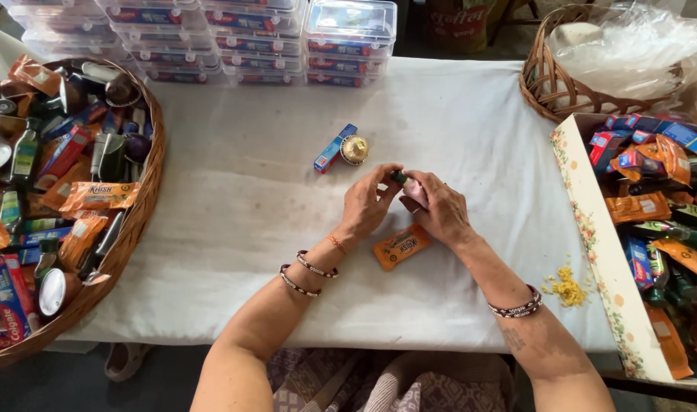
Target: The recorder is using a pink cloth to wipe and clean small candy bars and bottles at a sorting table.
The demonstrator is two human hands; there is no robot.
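Above the orange sachet [401, 246] on the white-clothed desk [249, 229], the right hand [440, 210] grips a small pink bottle [415, 191], while the left hand [366, 202] pinches its dark cap [398, 177]. A blue box [334, 147] and gold tin [354, 149] lie beyond.

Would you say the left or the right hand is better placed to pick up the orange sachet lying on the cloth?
Probably the right hand: the orange sachet lies just under its wrist. Both hands hold the small pink bottle; the left hand pinches only its dark cap.
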